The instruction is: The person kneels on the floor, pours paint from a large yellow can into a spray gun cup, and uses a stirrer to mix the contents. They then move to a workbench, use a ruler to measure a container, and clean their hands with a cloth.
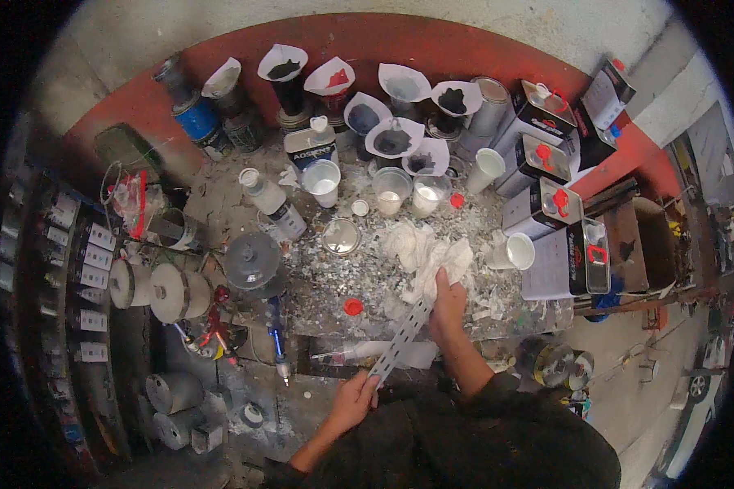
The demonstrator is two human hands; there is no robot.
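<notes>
My left hand [352, 400] grips the near end of a slotted metal strip [400, 336], which slants up and away over the front edge of the workbench. My right hand [449, 308] holds a crumpled white cloth [443, 260] around the strip's far end, thumb on top. That far end is hidden in the cloth. The cloth lies low over the paint-crusted workbench top [306, 275]. A red cap [353, 307] lies left of the strip, and a round metal lid [341, 236] is farther back.
Plastic cups [392, 189], a bottle [273, 203] and paper strainers [394, 139] stand toward the back. Metal solvent cans [541, 208] line the right side, with a white cup [512, 252] beside them. Spray guns [278, 342] hang at the front left edge.
</notes>
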